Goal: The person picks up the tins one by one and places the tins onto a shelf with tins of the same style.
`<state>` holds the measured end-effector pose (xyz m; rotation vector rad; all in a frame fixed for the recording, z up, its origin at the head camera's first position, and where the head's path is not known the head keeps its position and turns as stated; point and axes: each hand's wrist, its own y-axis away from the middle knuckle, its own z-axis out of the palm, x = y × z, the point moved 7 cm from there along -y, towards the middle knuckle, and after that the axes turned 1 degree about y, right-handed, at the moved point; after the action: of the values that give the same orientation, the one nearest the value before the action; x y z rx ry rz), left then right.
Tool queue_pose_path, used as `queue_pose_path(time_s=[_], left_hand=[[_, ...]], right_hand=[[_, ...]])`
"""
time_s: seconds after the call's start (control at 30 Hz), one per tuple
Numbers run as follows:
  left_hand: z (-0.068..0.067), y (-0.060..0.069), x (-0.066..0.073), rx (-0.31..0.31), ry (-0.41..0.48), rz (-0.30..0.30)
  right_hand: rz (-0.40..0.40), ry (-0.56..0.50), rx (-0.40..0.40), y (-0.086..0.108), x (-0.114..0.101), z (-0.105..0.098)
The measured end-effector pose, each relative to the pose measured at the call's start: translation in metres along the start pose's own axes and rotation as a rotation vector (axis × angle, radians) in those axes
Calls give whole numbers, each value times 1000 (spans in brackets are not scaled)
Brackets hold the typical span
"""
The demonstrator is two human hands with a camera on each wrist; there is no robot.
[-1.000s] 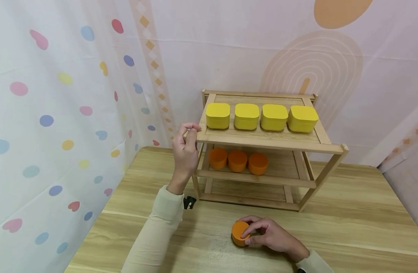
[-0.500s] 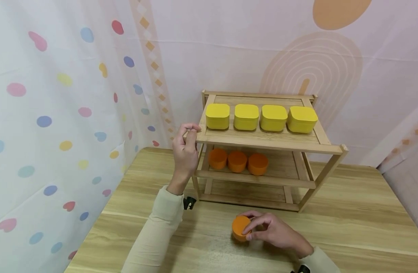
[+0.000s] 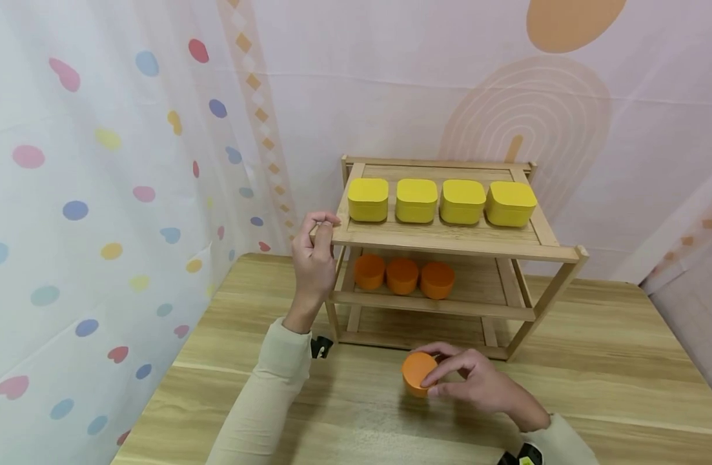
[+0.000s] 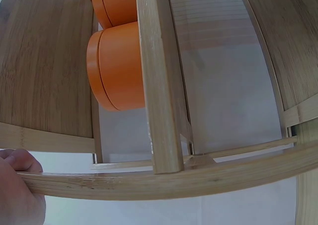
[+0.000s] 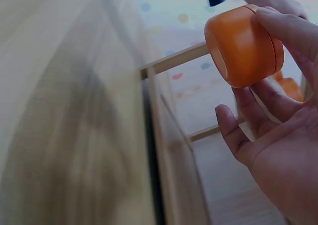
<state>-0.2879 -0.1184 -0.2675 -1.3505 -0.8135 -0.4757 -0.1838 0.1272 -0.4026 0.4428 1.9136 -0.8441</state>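
My right hand [image 3: 483, 384] pinches a round orange lidded container [image 3: 418, 369] between thumb and fingers, held just above the table in front of the rack. In the right wrist view the orange container [image 5: 244, 46] is tilted, its bottom off the surface. My left hand [image 3: 315, 268] grips the front left corner of the wooden shelf rack [image 3: 448, 244]; part of that hand [image 4: 17, 185] shows at the rack's edge in the left wrist view. On the middle shelf, three similar orange containers [image 3: 402, 276] stand in a row toward the left.
Several yellow rounded-square boxes [image 3: 416, 201] line the rack's top shelf. The bottom shelf [image 3: 419, 321] sits close to the wooden table [image 3: 611, 361]. A patterned curtain [image 3: 390, 110] hangs behind the rack and along the left.
My right hand has lifted the orange container off the table and carried it forward, toward the rack and slightly right. My left hand keeps its grip on the rack's corner.
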Motion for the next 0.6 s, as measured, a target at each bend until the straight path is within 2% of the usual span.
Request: queue_pose_path(time_s=[0.47,0.6], left_hand=[[-1,0,-1,4,0,1],[0,0,0,5,4,6]], right_hand=[[-50,30,67,-1,-30,-28],[-125,12,87,-1,-43,-36]])
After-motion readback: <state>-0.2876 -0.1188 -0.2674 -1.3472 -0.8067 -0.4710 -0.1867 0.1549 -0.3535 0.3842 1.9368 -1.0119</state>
